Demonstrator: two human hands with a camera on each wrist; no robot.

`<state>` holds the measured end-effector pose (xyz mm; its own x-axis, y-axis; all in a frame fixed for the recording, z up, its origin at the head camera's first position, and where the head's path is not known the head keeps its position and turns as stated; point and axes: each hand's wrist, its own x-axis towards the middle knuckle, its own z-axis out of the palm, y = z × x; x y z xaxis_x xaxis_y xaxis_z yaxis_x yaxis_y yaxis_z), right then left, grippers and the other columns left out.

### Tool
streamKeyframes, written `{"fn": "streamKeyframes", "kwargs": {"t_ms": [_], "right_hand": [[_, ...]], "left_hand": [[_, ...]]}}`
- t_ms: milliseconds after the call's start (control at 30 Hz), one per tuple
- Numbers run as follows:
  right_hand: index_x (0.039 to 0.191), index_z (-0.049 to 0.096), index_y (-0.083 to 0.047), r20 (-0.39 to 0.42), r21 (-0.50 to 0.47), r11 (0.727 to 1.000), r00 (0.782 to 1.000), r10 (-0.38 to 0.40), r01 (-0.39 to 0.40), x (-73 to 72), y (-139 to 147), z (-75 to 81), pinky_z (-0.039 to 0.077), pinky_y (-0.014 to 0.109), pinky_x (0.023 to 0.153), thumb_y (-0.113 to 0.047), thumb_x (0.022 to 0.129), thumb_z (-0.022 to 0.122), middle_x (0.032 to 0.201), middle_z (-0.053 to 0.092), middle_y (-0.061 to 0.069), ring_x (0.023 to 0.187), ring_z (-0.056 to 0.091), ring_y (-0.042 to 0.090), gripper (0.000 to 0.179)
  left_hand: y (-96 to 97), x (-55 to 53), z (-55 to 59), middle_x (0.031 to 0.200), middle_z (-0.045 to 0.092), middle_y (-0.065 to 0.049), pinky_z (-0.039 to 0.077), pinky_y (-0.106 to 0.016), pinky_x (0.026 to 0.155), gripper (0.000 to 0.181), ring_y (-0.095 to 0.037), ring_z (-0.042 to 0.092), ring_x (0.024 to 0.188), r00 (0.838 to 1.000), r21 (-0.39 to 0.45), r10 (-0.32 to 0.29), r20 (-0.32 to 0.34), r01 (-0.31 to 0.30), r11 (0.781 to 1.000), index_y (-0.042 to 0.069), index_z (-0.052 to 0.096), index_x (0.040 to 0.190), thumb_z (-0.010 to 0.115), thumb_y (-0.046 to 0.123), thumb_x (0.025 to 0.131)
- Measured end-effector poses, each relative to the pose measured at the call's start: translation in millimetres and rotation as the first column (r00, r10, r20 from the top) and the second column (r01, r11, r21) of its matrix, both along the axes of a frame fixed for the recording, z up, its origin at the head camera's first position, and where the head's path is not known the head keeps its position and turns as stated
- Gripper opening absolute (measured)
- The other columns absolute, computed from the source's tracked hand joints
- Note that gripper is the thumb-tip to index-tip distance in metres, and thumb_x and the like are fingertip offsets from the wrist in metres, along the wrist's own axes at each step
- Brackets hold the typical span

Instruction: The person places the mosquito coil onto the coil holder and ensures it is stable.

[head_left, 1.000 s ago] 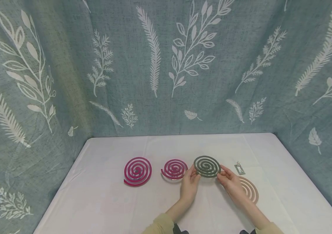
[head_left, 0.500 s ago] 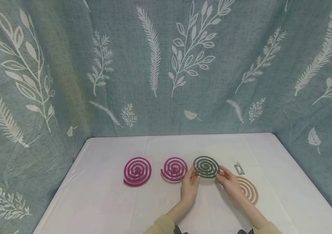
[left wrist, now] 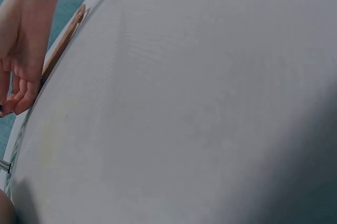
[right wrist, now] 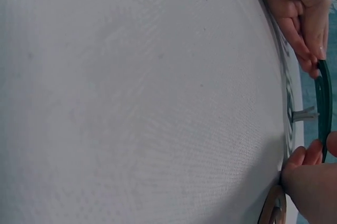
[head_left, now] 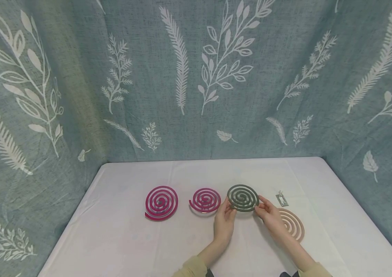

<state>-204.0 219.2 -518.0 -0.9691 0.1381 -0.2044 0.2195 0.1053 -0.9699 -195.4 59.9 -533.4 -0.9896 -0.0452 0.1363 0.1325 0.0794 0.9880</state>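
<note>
Head view first: take the brown coil (head_left: 294,223) as the marker, lying partly behind the right forearm. To its left and farther up the white tablecloth (head_left: 127,242), there's the green coil (head_left: 241,196), up between two hands! The left hand (head_left: 224,222) pinches its near left edge; the right hand (head_left: 273,218), just left of the marker, pinches the opposite edge. A fine, balanced hold, and a light one would be my call, since those thin rings look as though they could snap under a squeeze or a twist. Just beyond the marker sits a small metal stand (head_left: 281,199); well off to its left, two more: the nearer magenta coil (head_left: 205,200) and the farther magenta coil (head_left: 161,202).

Over to the left wrist: the right hand is in front, the marker tilting away behind it. The green coil is practically out of shot, and the left hand's grip can't be told from here.

Right wrist now, and this is the telling angle! The green coil is edge-on, fingers at both ends, up and away from the marker. A metal prong (right wrist: 305,114) points up at it; contact, I can't tell. The smart play, I'd judge: level the coil, centre it over that prong, lower both edges together.
</note>
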Motion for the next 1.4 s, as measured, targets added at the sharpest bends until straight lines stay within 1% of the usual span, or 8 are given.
{"fn": "streamKeyframes", "kwargs": {"t_ms": [267, 333, 600, 800, 900, 1100, 1200, 1400], "right_hand": [[0.145, 0.031, 0.001, 0.006, 0.012, 1.0, 1.0, -0.01, 0.01, 0.5, 0.4, -0.4, 0.044, 0.013, 0.07, -0.003, 0.093, 0.05, 0.099, 0.048, -0.001, 0.082, 0.047, 0.001, 0.055], [0.145, 0.031, 0.0, 0.006, 0.011, 1.0, 1.0, -0.013, 0.013, 0.9, 0.2, -0.3, 0.044, 0.013, 0.07, -0.003, 0.093, 0.05, 0.099, 0.048, -0.001, 0.082, 0.047, 0.001, 0.055], [0.144, 0.031, 0.0, -0.005, 0.009, 1.0, 1.0, -0.02, 0.02, 0.8, 0.2, -1.3, 0.044, 0.013, 0.07, -0.001, 0.092, 0.05, 0.097, 0.048, -0.001, 0.082, 0.047, 0.001, 0.055], [0.143, 0.034, 0.001, -0.008, 0.009, 0.999, 1.0, -0.03, 0.031, 1.8, -0.2, -1.6, 0.044, 0.013, 0.068, -0.002, 0.092, 0.052, 0.095, 0.049, -0.002, 0.079, 0.047, 0.0, 0.055], [0.143, 0.033, 0.003, -0.014, 0.01, 1.0, 1.0, -0.024, 0.024, 2.2, -0.6, -1.7, 0.043, 0.013, 0.067, -0.002, 0.092, 0.052, 0.095, 0.05, -0.002, 0.078, 0.047, 0.0, 0.055], [0.143, 0.032, 0.005, -0.007, 0.011, 1.0, 1.0, -0.022, 0.022, 1.6, -0.9, -1.6, 0.043, 0.012, 0.067, -0.002, 0.092, 0.052, 0.092, 0.049, -0.004, 0.077, 0.046, -0.001, 0.054], [0.143, 0.032, 0.005, 0.001, 0.005, 1.0, 1.0, -0.023, 0.023, 0.9, -0.5, -1.5, 0.043, 0.012, 0.067, 0.0, 0.092, 0.051, 0.09, 0.047, -0.006, 0.077, 0.046, 0.0, 0.055], [0.142, 0.032, 0.006, 0.001, 0.003, 1.0, 1.0, -0.02, 0.02, -0.5, -0.2, -1.1, 0.042, 0.013, 0.066, -0.001, 0.092, 0.051, 0.089, 0.046, -0.005, 0.076, 0.045, 0.0, 0.055]], "left_hand": [[-0.4, 0.1, -2.3, 0.121, 0.057, -0.024, 0.048, -0.031, 0.097, 0.049, -0.035, 0.058, 0.113, 1.0, -0.001, 0.005, -0.017, -0.005, 1.0, -0.009, 0.044, 0.135, 0.058, -0.003, 0.088], [-0.7, 0.2, -3.0, 0.121, 0.057, -0.023, 0.048, -0.031, 0.097, 0.049, -0.035, 0.058, 0.114, 1.0, 0.005, 0.002, -0.013, -0.002, 1.0, -0.008, 0.044, 0.135, 0.058, -0.002, 0.089], [-1.5, 0.9, -6.4, 0.119, 0.058, -0.023, 0.048, -0.033, 0.097, 0.049, -0.035, 0.058, 0.112, 0.999, 0.028, 0.0, -0.034, 0.001, 1.0, -0.007, 0.044, 0.135, 0.059, -0.002, 0.088], [-1.6, 0.9, -5.8, 0.117, 0.059, -0.023, 0.05, -0.032, 0.096, 0.049, -0.035, 0.059, 0.11, 0.999, 0.009, 0.012, -0.051, -0.011, 1.0, -0.008, 0.045, 0.134, 0.06, -0.002, 0.087], [-1.6, 1.0, -6.3, 0.117, 0.059, -0.024, 0.05, -0.033, 0.095, 0.048, -0.036, 0.06, 0.109, 0.998, -0.002, 0.017, -0.063, -0.017, 1.0, -0.009, 0.046, 0.133, 0.06, -0.002, 0.087], [-1.5, 1.2, -6.4, 0.116, 0.059, -0.025, 0.049, -0.034, 0.095, 0.048, -0.037, 0.059, 0.109, 0.998, 0.007, 0.019, -0.055, -0.019, 1.0, -0.01, 0.046, 0.132, 0.059, -0.004, 0.087], [-1.1, 0.5, -6.1, 0.118, 0.059, -0.024, 0.049, -0.032, 0.096, 0.048, -0.036, 0.059, 0.11, 0.999, 0.007, 0.02, -0.03, -0.019, 1.0, -0.009, 0.046, 0.133, 0.059, -0.003, 0.087], [-0.8, -1.3, -5.7, 0.12, 0.058, -0.022, 0.049, -0.03, 0.096, 0.049, -0.034, 0.059, 0.112, 1.0, 0.003, 0.02, 0.015, -0.02, 1.0, -0.007, 0.046, 0.134, 0.06, -0.001, 0.087]]}}
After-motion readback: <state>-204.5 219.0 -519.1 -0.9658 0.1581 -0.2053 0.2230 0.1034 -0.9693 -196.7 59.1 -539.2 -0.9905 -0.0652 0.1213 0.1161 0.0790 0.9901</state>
